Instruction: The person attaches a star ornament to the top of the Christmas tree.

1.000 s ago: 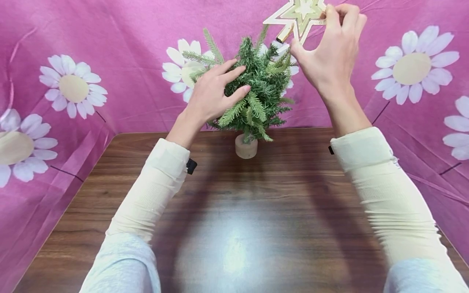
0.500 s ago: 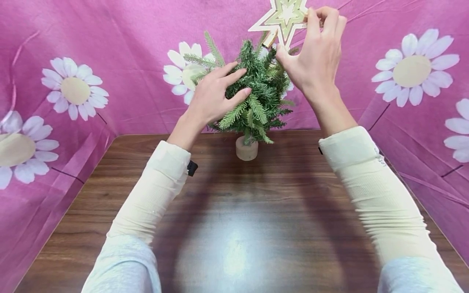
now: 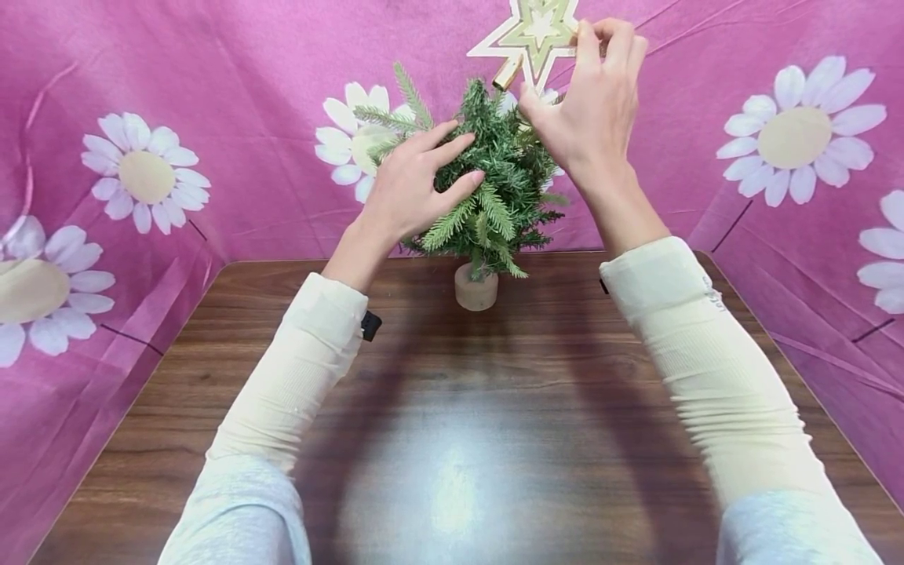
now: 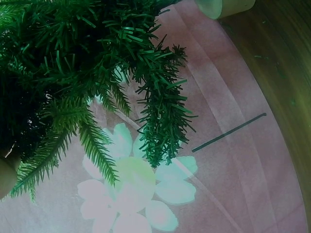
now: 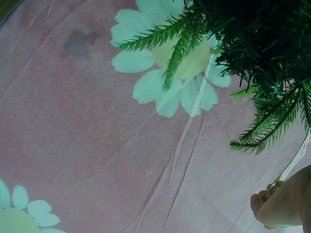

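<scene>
A small artificial Christmas tree (image 3: 512,176) stands upright on a round wooden base (image 3: 476,290) near the table's back edge. My left hand (image 3: 413,184) rests against its left side, fingers spread and fairly straight among the branches. In the left wrist view, a fingertip (image 4: 7,178) shows beside the green needles. With thumb and fingers, my right hand (image 3: 593,102) pinches a gold and white star topper (image 3: 540,27) by its right side. The star's gold tube (image 3: 507,73) slants down, its lower end just right of the treetop. The star's upper point is cut off by the frame.
A brown wood-grain table (image 3: 452,408) spreads out in front of the tree. Pink cloth (image 3: 268,157) printed with large white daisies hangs behind and at both sides. Lighter sprigs (image 3: 410,94) stick up at the tree's upper left.
My right hand has moved left and slightly down with the star topper, bringing its tube closer to the treetop. The left hand keeps its place on the tree.
</scene>
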### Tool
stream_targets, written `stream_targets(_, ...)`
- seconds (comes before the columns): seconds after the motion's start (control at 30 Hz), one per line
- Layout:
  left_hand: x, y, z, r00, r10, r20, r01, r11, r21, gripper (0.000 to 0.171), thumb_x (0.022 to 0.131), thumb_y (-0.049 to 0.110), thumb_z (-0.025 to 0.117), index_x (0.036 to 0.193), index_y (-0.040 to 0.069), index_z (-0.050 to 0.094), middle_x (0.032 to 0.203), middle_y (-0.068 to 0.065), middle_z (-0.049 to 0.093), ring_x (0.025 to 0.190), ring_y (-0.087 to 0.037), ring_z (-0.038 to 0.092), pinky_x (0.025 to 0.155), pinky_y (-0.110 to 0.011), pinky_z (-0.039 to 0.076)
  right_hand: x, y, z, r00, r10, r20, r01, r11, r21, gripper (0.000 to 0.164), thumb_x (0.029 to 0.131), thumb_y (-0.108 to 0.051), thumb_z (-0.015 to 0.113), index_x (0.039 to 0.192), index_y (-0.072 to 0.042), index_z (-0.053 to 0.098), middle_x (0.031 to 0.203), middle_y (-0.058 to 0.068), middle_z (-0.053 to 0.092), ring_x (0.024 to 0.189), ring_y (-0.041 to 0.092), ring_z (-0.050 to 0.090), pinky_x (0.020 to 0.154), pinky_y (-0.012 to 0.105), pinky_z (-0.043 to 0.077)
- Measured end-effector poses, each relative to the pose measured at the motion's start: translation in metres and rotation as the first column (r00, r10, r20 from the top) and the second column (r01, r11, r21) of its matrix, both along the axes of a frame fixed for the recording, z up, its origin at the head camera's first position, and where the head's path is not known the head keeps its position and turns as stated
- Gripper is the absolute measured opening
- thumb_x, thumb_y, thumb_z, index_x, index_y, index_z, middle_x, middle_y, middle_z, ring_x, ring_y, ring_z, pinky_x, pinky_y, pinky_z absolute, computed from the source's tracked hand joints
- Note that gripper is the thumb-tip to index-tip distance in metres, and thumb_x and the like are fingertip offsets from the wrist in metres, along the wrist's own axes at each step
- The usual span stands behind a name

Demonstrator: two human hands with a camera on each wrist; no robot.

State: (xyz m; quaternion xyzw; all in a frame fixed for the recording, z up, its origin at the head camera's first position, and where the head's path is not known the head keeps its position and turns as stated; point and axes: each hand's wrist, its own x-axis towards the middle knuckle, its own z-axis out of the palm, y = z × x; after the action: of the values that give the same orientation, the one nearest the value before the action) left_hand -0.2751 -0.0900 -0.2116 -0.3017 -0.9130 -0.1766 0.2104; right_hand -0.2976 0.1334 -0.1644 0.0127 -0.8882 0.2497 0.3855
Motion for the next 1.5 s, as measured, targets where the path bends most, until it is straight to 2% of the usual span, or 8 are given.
stream_targets(0.3, 0.0, 0.0, 0.0, 1.0, -0.001, -0.01, 0.001, 1.0, 0.003, 0.063, 0.101, 0.057, 0.048, 0.151, 0.02, 0.05, 0.161, -0.007, 0.037, 0.148, -0.023, 0.033, 0.121, -0.039, 0.022, -0.005, -0.005, 0.002, 1.0, 0.003, 0.027, -0.003, 1.0, 0.025, 0.069, 0.089, -0.052, 0.066, 0.144, -0.011, 0.055, 0.142, 0.007, 0.043, 0.132, 0.018, 0.033, 0.105, 0.028, 0.039)
stream_targets(0.47, 0.0, 0.0, 0.0, 1.0, -0.002, -0.017, 0.002, 1.0, 0.007, 0.063, 0.101, 0.057, 0.047, 0.151, 0.02, 0.05, 0.161, -0.008, 0.038, 0.148, -0.023, 0.033, 0.121, -0.038, 0.022, -0.006, -0.009, 0.004, 0.999, 0.001, 0.036, -0.003, 0.999, 0.041, 0.069, 0.09, -0.051, 0.065, 0.145, -0.01, 0.055, 0.142, 0.008, 0.043, 0.134, 0.02, 0.032, 0.108, 0.027, 0.034)
stream_targets(0.87, 0.0, 0.001, 0.001, 1.0, 0.0, -0.023, 0.0, 1.0, 0.007, 0.062, 0.101, 0.057, 0.048, 0.151, 0.02, 0.05, 0.161, -0.008, 0.038, 0.147, -0.023, 0.034, 0.121, -0.036, 0.022, -0.003, -0.01, -0.002, 0.999, 0.047, -0.005, -0.047, 0.998, 0.035, 0.069, 0.086, -0.051, 0.071, 0.139, -0.008, 0.058, 0.141, 0.009, 0.045, 0.131, 0.021, 0.035, 0.108, 0.024, 0.033)
stream_targets(1.17, 0.001, -0.001, 0.001, 1.0, 0.003, -0.023, -0.002, 1.0, 0.012, 0.063, 0.1, 0.057, 0.048, 0.151, 0.02, 0.051, 0.16, -0.007, 0.039, 0.147, -0.023, 0.035, 0.12, -0.037, 0.024, -0.002, -0.012, -0.004, 0.999, 0.052, 0.003, -0.052, 0.998, 0.029, 0.069, 0.083, -0.047, 0.075, 0.139, -0.01, 0.057, 0.141, 0.007, 0.044, 0.131, 0.019, 0.034, 0.105, 0.025, 0.037)
stream_targets(1.5, 0.002, -0.001, 0.001, 0.999, -0.013, -0.045, 0.014, 0.999, 0.033, 0.061, 0.1, 0.056, 0.05, 0.149, 0.02, 0.053, 0.159, -0.008, 0.041, 0.146, -0.023, 0.037, 0.12, -0.035, 0.025, -0.001, -0.01, -0.008, 0.996, 0.065, -0.055, -0.063, 0.998, 0.028, 0.074, 0.081, -0.042, 0.078, 0.143, -0.009, 0.053, 0.138, 0.008, 0.044, 0.129, 0.02, 0.036, 0.105, 0.023, 0.036)
